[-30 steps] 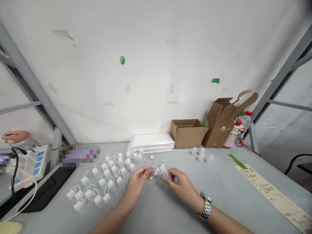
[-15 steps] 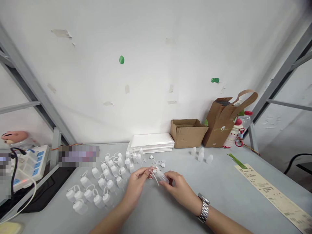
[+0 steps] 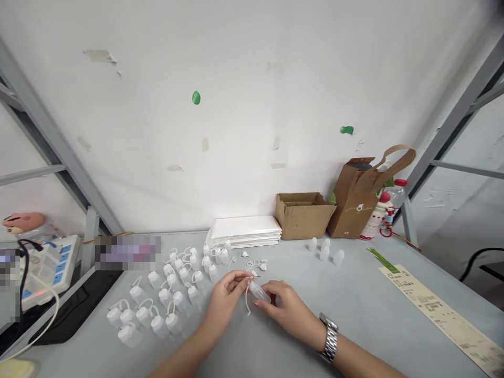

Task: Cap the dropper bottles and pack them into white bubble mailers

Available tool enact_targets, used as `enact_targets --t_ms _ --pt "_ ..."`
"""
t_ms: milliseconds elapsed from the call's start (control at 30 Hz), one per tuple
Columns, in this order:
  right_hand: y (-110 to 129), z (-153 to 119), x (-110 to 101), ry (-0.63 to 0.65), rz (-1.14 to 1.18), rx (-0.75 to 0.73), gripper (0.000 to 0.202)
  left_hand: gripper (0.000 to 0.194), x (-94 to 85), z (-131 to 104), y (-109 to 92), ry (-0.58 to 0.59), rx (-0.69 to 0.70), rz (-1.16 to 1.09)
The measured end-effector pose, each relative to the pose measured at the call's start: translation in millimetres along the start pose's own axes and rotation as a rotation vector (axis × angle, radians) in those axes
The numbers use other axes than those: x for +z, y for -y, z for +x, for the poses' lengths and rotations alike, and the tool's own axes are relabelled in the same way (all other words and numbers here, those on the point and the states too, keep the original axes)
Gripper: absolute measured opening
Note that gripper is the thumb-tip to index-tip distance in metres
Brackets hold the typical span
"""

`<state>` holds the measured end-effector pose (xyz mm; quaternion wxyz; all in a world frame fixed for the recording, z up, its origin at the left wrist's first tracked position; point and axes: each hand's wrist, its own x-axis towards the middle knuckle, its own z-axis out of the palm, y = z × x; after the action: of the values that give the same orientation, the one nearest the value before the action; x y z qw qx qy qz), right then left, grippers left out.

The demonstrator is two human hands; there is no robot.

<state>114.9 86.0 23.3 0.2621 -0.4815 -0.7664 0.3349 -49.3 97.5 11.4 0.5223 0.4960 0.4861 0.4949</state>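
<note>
Between the fingers, tilted translucent bottle, thin white tube

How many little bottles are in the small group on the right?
4: left bottle, back bottle (partly covered), middle front bottle, right bottle. None seems fully hidden.

The small bottle, apart from the left hand a second ago, now has its top at that hand's fingertips. The right hand has brought it lower and leftward. The thin white strap, slanting toward the right hand half a second ago, now curves down left of the bottle.
</note>
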Motion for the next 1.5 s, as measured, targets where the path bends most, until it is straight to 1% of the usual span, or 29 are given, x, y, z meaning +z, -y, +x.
enact_targets --t_ms 133,233,300,400,467,567,667,733,833,900,1000,1067,1100,1233,1333,1400,1500 --pt "-2 0 1 -0.007 0.087 0.045 0.016 0.024 0.3 -1 -3 0.022 0.024 0.027" --pt "-4 1 0 0.010 0.237 0.115 0.022 0.028 -0.9 -5 -7 0.055 0.030 0.056" --pt "-6 3 -1 0.032 0.340 0.142 0.026 0.028 -1.3 -7 -9 0.101 0.017 0.024" --pt "-9 5 -2 0.055 0.448 0.135 0.031 0.033 -0.5 -10 -10 0.183 0.007 -0.046" --pt "-10 5 -2 0.063 0.467 0.123 0.032 0.038 0.8 -10 -10 0.203 0.015 -0.060" --pt "-9 3 -1 0.048 0.401 0.110 0.029 0.037 1.8 -9 -10 0.185 0.020 -0.038" --pt "-5 1 1 0.021 0.311 0.053 0.024 0.035 1.0 -8 -10 0.163 -0.008 -0.013" --pt "-3 0 2 0.015 0.295 0.025 0.023 0.032 -0.2 -7 -8 0.153 -0.033 -0.035" --pt "-2 0 1 0.017 0.320 0.018 0.026 0.030 -1.8 -5 -5 0.149 -0.064 -0.126" --pt "-3 0 0 0.044 0.356 0.006 0.028 0.030 -2.3 -3 -3 0.153 -0.084 -0.189" --pt "-4 1 -1 0.135 0.440 -0.007 0.031 0.026 -1.7 -3 -2 0.147 -0.088 -0.236" --pt "-5 2 1 0.190 0.504 0.013 0.032 0.025 -0.5 -5 -4 0.137 -0.092 -0.250" --pt "-6 2 3 0.195 0.529 0.028 0.032 0.025 0.2 -6 -6 0.139 -0.103 -0.266" --pt "-4 1 8 0.110 0.580 0.090 0.028 0.024 1.5 -10 -11 0.220 -0.157 -0.394" --pt "0 -1 8 0.028 0.542 0.109 0.022 0.027 0.9 -12 -10 0.268 -0.175 -0.430" --pt "3 -3 8 -0.038 0.438 0.101 0.015 0.031 0.7 -12 -8 0.277 -0.178 -0.422" --pt "3 -6 9 -0.136 0.202 0.065 0.009 0.031 1.7 -12 -5 0.281 -0.164 -0.416"
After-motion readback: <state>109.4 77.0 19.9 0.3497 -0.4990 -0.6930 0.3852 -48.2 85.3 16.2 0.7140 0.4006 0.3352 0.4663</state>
